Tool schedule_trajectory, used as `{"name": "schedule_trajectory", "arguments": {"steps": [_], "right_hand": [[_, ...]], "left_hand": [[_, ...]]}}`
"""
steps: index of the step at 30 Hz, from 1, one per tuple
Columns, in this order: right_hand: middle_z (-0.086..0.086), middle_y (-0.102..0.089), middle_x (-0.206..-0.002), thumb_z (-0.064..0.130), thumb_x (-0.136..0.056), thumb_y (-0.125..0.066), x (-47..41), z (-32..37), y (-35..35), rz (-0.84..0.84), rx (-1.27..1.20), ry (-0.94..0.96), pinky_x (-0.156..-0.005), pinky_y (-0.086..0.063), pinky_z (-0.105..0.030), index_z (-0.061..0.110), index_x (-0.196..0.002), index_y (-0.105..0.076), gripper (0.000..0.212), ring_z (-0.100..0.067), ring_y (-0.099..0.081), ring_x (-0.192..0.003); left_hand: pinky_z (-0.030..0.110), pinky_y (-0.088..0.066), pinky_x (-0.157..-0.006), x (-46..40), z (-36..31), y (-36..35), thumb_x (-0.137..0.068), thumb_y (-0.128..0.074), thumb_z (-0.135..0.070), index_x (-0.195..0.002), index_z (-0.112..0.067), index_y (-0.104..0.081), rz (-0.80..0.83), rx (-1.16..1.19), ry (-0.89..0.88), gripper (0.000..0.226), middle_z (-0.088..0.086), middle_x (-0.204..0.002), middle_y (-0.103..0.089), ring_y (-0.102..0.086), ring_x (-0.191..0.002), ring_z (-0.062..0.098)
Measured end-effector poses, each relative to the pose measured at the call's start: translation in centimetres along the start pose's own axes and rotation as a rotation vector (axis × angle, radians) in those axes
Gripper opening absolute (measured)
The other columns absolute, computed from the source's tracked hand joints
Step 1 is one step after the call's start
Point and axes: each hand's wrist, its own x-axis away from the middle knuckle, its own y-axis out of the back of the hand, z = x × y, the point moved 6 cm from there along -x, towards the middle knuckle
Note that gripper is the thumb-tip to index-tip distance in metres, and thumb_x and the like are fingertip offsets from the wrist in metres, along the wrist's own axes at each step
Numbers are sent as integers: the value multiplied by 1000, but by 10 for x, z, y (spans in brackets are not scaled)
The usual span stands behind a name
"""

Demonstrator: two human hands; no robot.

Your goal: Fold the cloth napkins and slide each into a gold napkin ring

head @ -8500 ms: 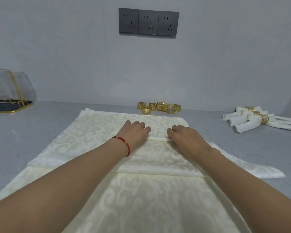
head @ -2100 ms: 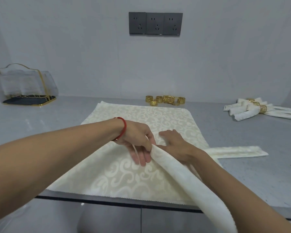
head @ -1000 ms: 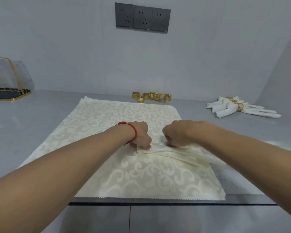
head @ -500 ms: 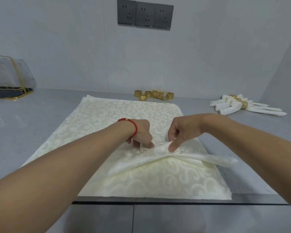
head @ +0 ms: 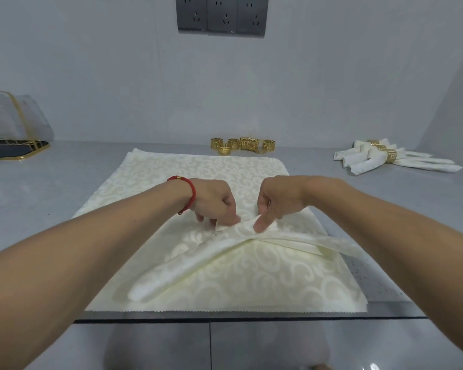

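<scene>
A cream napkin (head: 187, 265) folded into a long strip is bent into a V on top of a flat cream patterned cloth (head: 203, 169). One leg runs toward the near left, the other toward the right. My left hand (head: 215, 202), with a red bracelet, pinches the bend of the strip. My right hand (head: 277, 201) pinches the same bend from the right, thumb on top. Several gold napkin rings (head: 242, 145) lie in a group beyond the flat cloth, by the wall.
Three napkins in gold rings (head: 380, 156) lie at the back right of the grey counter (head: 51, 188). A clear holder with gold trim (head: 11, 129) stands at the far left. The counter's front edge runs just below the flat cloth.
Since half a second ago both hands have stayed at the bend of the strip. The left leg of the strip has settled lower toward the near left.
</scene>
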Motion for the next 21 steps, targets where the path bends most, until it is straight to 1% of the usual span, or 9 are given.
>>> {"name": "schedule_trajectory", "arguments": {"steps": [2,4,8,11,12,14,16,18,21], "right_hand": [[14,-69,-78,58,-68,-88,1,1,-1,-23,-27,12,-85,-56,-33,27,-79,-71,37,-13,-67,-79],[12,-67,-90,53,-71,-88,8,3,-1,-68,-66,34,-88,-57,-35,29,-89,-65,38,-15,-67,-87],[12,-63,-108,42,-86,-78,34,20,-7,-238,63,176,-90,-52,-36,29,-107,-60,30,-13,-59,-102],[9,-59,-112,37,-91,-69,47,33,-22,-301,256,253,-89,-48,-38,28,-112,-56,27,-16,-54,-104],[8,-58,-110,35,-92,-67,47,32,-26,-314,279,265,-88,-48,-38,27,-113,-54,25,-17,-54,-102],[7,-58,-102,27,-94,-63,44,25,-26,-349,217,257,-83,-48,-36,25,-114,-52,24,-18,-55,-94],[13,-55,-86,23,-93,-65,38,16,-23,-373,101,262,-72,-44,-28,24,-115,-53,25,-8,-51,-79],[17,-52,-73,21,-90,-69,32,9,-21,-410,28,287,-64,-38,-19,22,-110,-58,23,-1,-50,-69],[18,-55,-68,19,-85,-74,23,1,-19,-438,-37,304,-63,-38,-14,24,-101,-66,18,2,-53,-71]], "left_hand": [[30,-58,-82,0,-4,-2,-82,-68,-61,-89,-27,-75,-32,-7,1,35,-5,-99,-73,-68,-89,15],[30,-56,-85,-5,-10,-5,-81,-73,-56,-95,-27,-73,-71,-115,-31,32,-8,-96,-71,-66,-89,14],[30,-54,-81,-12,-16,-4,-82,-76,-46,-94,-24,-69,-102,-214,-43,26,-8,-86,-68,-63,-83,13],[26,-49,-71,-15,-19,2,-84,-76,-38,-90,-21,-69,-60,-209,-49,20,-10,-73,-61,-58,-73,11],[26,-49,-70,-16,-21,3,-84,-76,-37,-91,-20,-70,-52,-208,-49,19,-11,-72,-59,-56,-70,11],[31,-51,-78,-18,-21,5,-85,-76,-38,-101,-22,-72,-50,-196,-54,22,-12,-74,-58,-57,-74,13],[32,-52,-84,-19,-19,7,-87,-74,-38,-100,-24,-69,-85,-183,-62,20,-12,-80,-60,-59,-80,14],[31,-51,-83,-15,-17,4,-87,-75,-36,-98,-25,-61,-183,-160,-86,20,-9,-88,-63,-59,-85,14],[33,-51,-81,-4,-12,-5,-83,-77,-35,-90,-29,-60,-403,-70,-152,20,-6,-89,-63,-58,-89,15]]}}
